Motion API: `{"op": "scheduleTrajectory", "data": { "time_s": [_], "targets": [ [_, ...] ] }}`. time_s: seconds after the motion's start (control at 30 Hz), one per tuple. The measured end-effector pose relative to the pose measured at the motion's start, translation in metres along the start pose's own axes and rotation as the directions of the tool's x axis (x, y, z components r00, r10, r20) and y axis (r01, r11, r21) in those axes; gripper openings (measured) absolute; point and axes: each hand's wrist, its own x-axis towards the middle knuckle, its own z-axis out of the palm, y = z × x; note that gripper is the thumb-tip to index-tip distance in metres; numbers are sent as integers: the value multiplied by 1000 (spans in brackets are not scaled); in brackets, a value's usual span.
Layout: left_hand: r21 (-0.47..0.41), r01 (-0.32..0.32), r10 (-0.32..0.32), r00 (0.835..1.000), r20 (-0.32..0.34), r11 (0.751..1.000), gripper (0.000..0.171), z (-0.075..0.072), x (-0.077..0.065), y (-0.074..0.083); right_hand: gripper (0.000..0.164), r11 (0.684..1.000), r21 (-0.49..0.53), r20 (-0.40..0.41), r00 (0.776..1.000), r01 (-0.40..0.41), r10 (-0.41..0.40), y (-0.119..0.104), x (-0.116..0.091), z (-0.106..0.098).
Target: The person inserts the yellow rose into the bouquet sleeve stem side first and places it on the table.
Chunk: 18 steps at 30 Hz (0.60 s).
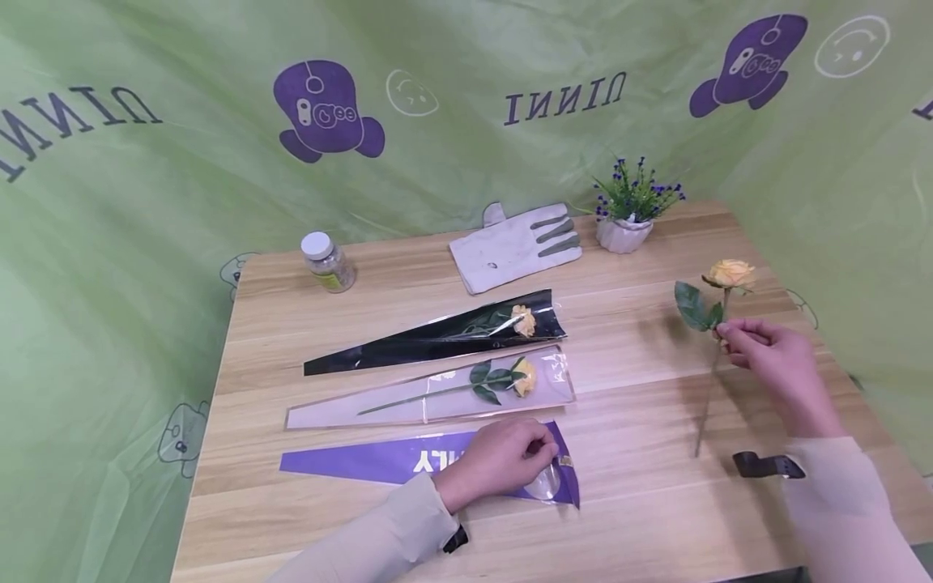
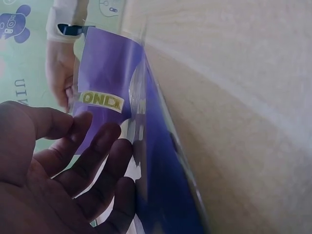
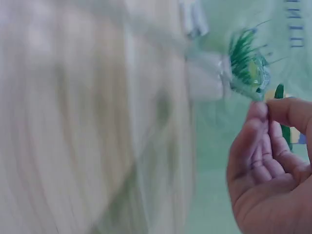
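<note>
My right hand [image 1: 778,358] pinches the stem of a yellow rose [image 1: 731,274] between thumb and fingertips, just under its leaves. The rose is upright at the table's right side, its stem slanting down over the wood. My left hand [image 1: 503,455] lies over a purple flower sleeve [image 1: 342,463] with a clear film front. In the left wrist view, thumb and index fingertip pinch the film at the sleeve's [image 2: 109,61] wide end, which stands partly open. Beyond it lie a white sleeve [image 1: 328,414] and a black sleeve [image 1: 408,344], each with a yellow rose inside.
At the back of the wooden table [image 1: 255,324] stand a white-capped jar [image 1: 331,267] and a small white pot [image 1: 624,235] with purple-flowered greenery. Between them lies a pale work glove [image 1: 503,247]. A printed green cloth [image 1: 452,154] hangs behind.
</note>
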Motion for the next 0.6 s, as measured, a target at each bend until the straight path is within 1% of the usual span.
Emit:
{"op": "scheduleTrajectory", "data": {
  "time_s": [0.03,0.07,0.1,0.13,0.17,0.2,0.23,0.27,0.3,0.33,0.37,0.4,0.5,0.6],
  "targets": [
    [-5,3,-3,1000,3,1000,12,0,0,0,29,991,133,18,1000,3,-5,-3,-3,3],
    [-12,6,-6,1000,6,1000,12,0,0,0,23,963,268,36,999,0,-10,-7,-7,7],
    [-18,8,-8,1000,9,1000,12,0,1,0,20,918,397,58,998,-1,-24,-9,-11,11],
    [-23,10,-10,1000,12,1000,12,-1,1,0,19,860,511,73,997,-5,-38,-12,-16,15],
    [-28,10,-9,1000,13,1000,12,-1,1,0,19,804,594,91,994,-7,-58,-14,-20,21],
    [-32,9,-8,1000,16,999,12,-1,2,0,20,741,671,108,990,-8,-87,-15,-25,27],
    [-38,7,-6,1000,17,999,12,-1,3,0,21,686,728,121,986,-7,-118,-17,-30,33],
    [-44,3,-3,1000,17,999,12,-1,3,0,22,650,760,127,981,0,-149,-18,-34,39],
    [-50,-1,1,1000,19,999,13,-2,4,0,22,621,783,135,973,11,-187,-19,-39,45],
    [-58,-5,7,1000,20,998,13,-2,5,0,22,603,797,138,966,24,-220,-20,-43,52],
    [-64,-11,13,1000,20,998,14,-3,6,1,22,592,805,143,957,36,-253,-21,-47,57],
    [-69,-15,16,1000,22,998,15,-3,6,1,22,589,807,146,948,51,-281,-22,-51,62],
    [-92,-14,17,999,31,996,17,-5,8,1,21,638,759,115,938,130,-327,-24,-60,71],
    [-139,-1,7,999,44,990,17,-6,8,1,19,706,675,56,939,214,-338,-23,-68,73]
  ]
}}
